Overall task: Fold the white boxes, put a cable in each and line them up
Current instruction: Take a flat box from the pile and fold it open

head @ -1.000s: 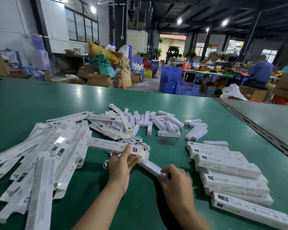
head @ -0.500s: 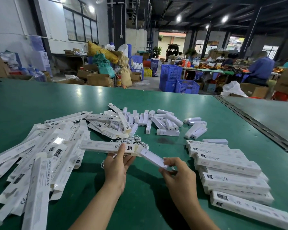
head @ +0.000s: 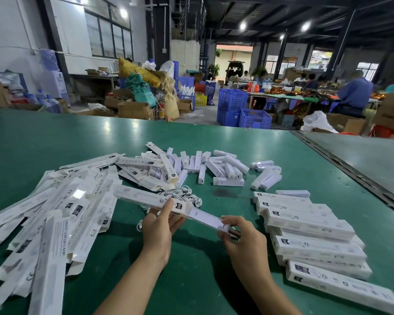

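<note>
On the head camera, my left hand (head: 159,226) grips a white box (head: 141,197) near its open end, thumb on top and fingers curled underneath. My right hand (head: 243,242) pinches the near end of a white bar (head: 205,220), and the bar's far end meets the box's mouth. The coil of cables (head: 187,194) lies just behind the box. Flat unfolded boxes (head: 55,212) sprawl left as far as the frame edge. The row of finished boxes (head: 305,226) runs just beside my right hand toward the near right corner. A heap of small white bars (head: 216,169) sits farther back. Bare green table (head: 203,280) shows between my forearms and beyond the heap to the far edge. A dark seam (head: 350,171) bounds it on the right.
</note>
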`<state>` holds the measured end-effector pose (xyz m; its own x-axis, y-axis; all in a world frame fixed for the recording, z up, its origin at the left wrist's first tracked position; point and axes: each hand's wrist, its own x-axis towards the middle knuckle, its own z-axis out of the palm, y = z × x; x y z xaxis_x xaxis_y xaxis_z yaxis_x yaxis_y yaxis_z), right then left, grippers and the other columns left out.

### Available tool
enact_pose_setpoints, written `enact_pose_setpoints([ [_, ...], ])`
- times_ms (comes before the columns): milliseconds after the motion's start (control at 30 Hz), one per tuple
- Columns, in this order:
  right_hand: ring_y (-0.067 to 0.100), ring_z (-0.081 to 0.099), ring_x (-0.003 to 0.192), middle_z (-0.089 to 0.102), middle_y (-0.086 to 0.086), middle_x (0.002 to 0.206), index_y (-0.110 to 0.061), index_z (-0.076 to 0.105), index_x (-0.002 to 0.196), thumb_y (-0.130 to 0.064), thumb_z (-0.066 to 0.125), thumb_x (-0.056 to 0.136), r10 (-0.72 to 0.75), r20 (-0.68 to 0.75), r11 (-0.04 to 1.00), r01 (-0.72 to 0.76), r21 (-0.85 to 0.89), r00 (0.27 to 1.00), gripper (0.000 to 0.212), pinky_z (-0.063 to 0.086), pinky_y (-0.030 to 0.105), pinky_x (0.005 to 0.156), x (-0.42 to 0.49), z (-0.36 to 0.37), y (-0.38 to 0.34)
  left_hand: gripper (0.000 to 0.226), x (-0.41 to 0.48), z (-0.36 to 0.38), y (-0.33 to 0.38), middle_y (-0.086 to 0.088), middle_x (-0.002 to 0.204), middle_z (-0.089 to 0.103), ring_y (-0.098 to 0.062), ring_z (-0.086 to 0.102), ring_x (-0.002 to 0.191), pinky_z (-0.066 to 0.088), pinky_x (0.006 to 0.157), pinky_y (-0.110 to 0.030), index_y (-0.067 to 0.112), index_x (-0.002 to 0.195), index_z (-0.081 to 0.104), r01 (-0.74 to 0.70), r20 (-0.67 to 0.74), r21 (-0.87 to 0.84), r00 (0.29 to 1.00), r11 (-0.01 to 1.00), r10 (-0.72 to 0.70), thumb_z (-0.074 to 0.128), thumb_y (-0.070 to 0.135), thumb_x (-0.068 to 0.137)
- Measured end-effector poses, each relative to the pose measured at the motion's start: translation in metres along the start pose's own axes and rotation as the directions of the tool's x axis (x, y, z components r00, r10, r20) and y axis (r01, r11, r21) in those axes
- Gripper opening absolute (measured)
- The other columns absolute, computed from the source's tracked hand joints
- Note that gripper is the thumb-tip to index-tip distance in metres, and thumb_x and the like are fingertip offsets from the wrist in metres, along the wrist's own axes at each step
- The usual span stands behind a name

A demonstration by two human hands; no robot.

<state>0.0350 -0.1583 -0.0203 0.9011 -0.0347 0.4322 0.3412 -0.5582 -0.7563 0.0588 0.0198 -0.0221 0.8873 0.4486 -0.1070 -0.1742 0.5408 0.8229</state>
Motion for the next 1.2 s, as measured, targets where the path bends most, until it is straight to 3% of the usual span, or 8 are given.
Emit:
enact_pose_setpoints([
  [233, 0.004, 0.067, 0.084, 0.070, -0.012, 0.096, -0.038, 0.060, 0.086, -0.008, 0.079, 0.079, -0.017, -0.026, 1.000, 0.017, 0.001, 1.000, 0.037, 0.051, 0.018, 0.081, 0.000, 0.001, 0.000, 0.011, -0.006, 0.004, -0.006, -0.007, 0.088, 0.078, -0.023, 0.076, 0.079, 0.060, 0.062, -0.027, 0.008, 0.105, 0.067, -0.046, 0.074, 0.080, 0.996, 0.996, 0.040, 0.063, 0.011, 0.095],
  [400, -0.009, 0.058, 0.088, 0.063, -0.013, 0.088, -0.034, 0.058, 0.081, 0.002, 0.083, 0.068, -0.017, -0.130, 0.996, 0.029, 0.085, 0.991, 0.046, 0.037, -0.004, 0.073, 0.002, 0.000, -0.004, 0.012, -0.007, 0.005, -0.005, -0.006, 0.086, 0.078, -0.021, 0.076, 0.075, 0.060, 0.061, -0.027, 0.010, 0.107, 0.064, 0.001, 0.062, 0.027, 0.998, 1.000, -0.002, 0.063, 0.014, 0.096],
  [567, -0.005, 0.063, 0.087, 0.067, -0.020, 0.081, -0.035, 0.059, 0.090, -0.009, 0.084, 0.073, 0.082, -0.022, 0.980, -0.076, 0.185, 0.996, 0.040, 0.042, 0.005, 0.078, 0.000, 0.004, 0.000, 0.009, -0.012, 0.009, -0.006, -0.007, 0.085, 0.078, -0.020, 0.075, 0.074, 0.060, 0.060, -0.027, 0.010, 0.103, 0.064, 0.030, 0.065, 0.008, 0.997, 1.000, -0.030, 0.063, 0.014, 0.095],
  [667, 0.001, 0.063, 0.076, 0.069, -0.022, 0.084, -0.038, 0.061, 0.099, -0.018, 0.084, 0.074, 0.058, 0.024, 0.979, -0.062, 0.197, 0.998, 0.039, 0.048, 0.019, 0.072, -0.003, 0.007, -0.004, 0.010, -0.017, 0.012, -0.008, -0.009, 0.091, 0.078, -0.022, 0.076, 0.078, 0.059, 0.060, -0.027, 0.011, 0.104, 0.065, 0.020, 0.104, 0.021, 0.994, 1.000, -0.022, 0.062, 0.013, 0.095],
  [800, 0.007, 0.063, 0.063, 0.071, -0.023, 0.092, -0.040, 0.058, 0.106, -0.019, 0.077, 0.080, -0.006, 0.097, 0.960, -0.022, 0.278, 0.995, 0.039, 0.049, 0.016, 0.062, -0.006, 0.006, -0.007, 0.012, -0.020, 0.016, -0.006, -0.012, 0.093, 0.077, -0.023, 0.076, 0.079, 0.058, 0.060, -0.026, 0.010, 0.106, 0.066, 0.028, 0.141, -0.003, 0.990, 1.000, -0.028, 0.060, 0.012, 0.096],
  [933, 0.015, 0.062, 0.048, 0.070, -0.017, 0.106, -0.044, 0.054, 0.117, -0.022, 0.072, 0.085, -0.043, 0.240, 0.904, -0.065, 0.423, 0.970, 0.042, 0.056, 0.029, 0.058, -0.008, 0.006, -0.009, 0.014, -0.024, 0.017, -0.005, -0.010, 0.089, 0.077, -0.021, 0.076, 0.074, 0.058, 0.058, -0.025, 0.009, 0.109, 0.064, 0.059, 0.170, 0.027, 0.983, 0.998, -0.062, 0.059, 0.013, 0.097],
  [1067, 0.022, 0.063, 0.048, 0.068, -0.014, 0.114, -0.053, 0.050, 0.121, -0.040, 0.068, 0.080, -0.067, 0.303, 0.871, -0.093, 0.483, 0.951, 0.046, 0.054, 0.028, 0.059, -0.008, 0.004, -0.008, 0.014, -0.025, 0.017, -0.002, -0.010, 0.089, 0.077, -0.022, 0.075, 0.071, 0.058, 0.057, -0.026, 0.010, 0.109, 0.063, 0.090, 0.202, 0.005, 0.975, 0.996, -0.089, 0.058, 0.015, 0.097],
  [1200, 0.022, 0.066, 0.052, 0.065, -0.017, 0.119, -0.055, 0.050, 0.120, -0.043, 0.068, 0.079, -0.067, 0.300, 0.861, -0.097, 0.499, 0.952, 0.047, 0.055, 0.027, 0.060, -0.007, 0.007, -0.008, 0.013, -0.030, 0.019, -0.002, -0.018, 0.088, 0.074, -0.026, 0.072, 0.067, 0.058, 0.058, -0.029, 0.006, 0.103, 0.062, 0.117, 0.270, 0.044, 0.955, 0.992, -0.125, 0.058, 0.016, 0.096],
])
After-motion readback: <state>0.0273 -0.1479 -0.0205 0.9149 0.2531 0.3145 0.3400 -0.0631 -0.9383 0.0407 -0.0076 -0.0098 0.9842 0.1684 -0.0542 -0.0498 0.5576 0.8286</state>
